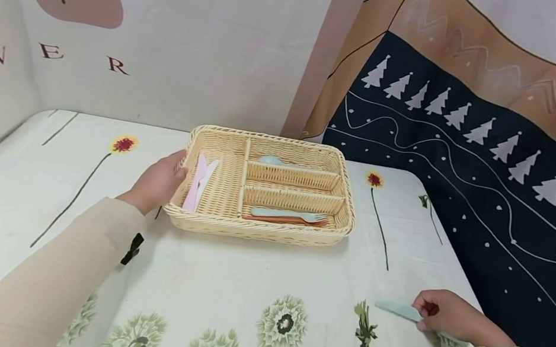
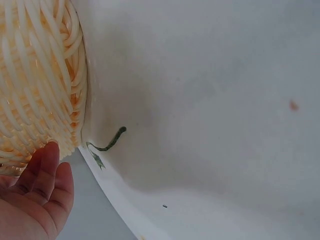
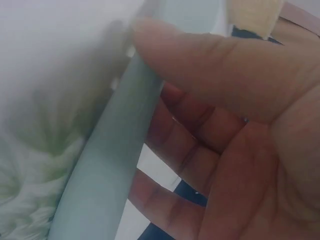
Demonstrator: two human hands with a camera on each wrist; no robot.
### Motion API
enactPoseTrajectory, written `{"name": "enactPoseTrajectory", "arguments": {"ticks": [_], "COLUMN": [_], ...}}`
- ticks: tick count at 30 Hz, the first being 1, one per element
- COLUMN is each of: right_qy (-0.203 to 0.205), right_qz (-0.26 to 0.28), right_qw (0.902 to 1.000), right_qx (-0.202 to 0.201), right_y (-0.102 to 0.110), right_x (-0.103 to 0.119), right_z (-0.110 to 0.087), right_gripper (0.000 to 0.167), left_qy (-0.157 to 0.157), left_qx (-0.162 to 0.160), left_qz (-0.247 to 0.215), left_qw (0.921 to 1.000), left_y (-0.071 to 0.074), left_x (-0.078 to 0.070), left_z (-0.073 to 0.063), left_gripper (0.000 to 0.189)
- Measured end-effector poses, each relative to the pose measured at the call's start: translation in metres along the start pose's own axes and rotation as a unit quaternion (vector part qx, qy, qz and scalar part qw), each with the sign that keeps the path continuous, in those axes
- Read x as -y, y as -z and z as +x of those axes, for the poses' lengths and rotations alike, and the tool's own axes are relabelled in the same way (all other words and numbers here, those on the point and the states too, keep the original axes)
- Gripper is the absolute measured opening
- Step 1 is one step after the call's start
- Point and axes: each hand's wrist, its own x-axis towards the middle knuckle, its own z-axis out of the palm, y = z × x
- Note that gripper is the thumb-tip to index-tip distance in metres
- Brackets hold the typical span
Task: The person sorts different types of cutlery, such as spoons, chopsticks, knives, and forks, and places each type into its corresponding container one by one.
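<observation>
A woven cutlery basket with several compartments stands at the back of the table. My left hand grips its left end; in the left wrist view, bent fingers reach its woven side wall. Down at the front right, my right hand pinches a light blue knife between thumb and fingers, its blade pointing left. The right wrist view shows the knife's handle running below the thumb. Inside the basket, a pink knife and a white knife lie in the large left compartment.
A light blue spoon lies in the basket's rear right compartment. The front right one holds a light blue fork and an orange-brown utensil. The flower-print tablecloth meets a curtain behind, with dark printed cloth along the right.
</observation>
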Motion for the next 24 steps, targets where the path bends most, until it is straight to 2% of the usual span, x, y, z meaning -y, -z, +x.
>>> {"name": "enactPoseTrajectory", "arguments": {"ticks": [3,7,17,24], "right_qy": [0.016,0.034,0.086,0.108], "right_qz": [-0.001,-0.031,-0.101,-0.112], "right_qw": [0.9999,0.9988,0.9894,0.9857], "right_qx": [-0.004,-0.017,-0.060,-0.065], "right_y": [0.001,0.002,0.004,0.011], "right_x": [0.005,0.018,0.065,0.098], "right_z": [0.000,0.004,0.025,0.039], "right_gripper": [0.021,0.023,0.022,0.018], "left_qy": [-0.002,-0.007,0.000,-0.004], "left_qx": [0.000,0.001,0.001,0.000], "left_qz": [-0.002,-0.005,-0.001,0.006], "left_qw": [1.0000,1.0000,1.0000,1.0000], "left_y": [0.000,-0.001,-0.002,-0.002], "left_x": [-0.001,0.000,0.003,0.000], "left_z": [0.001,0.002,0.001,0.000], "left_gripper": [0.057,0.057,0.058,0.058]}}
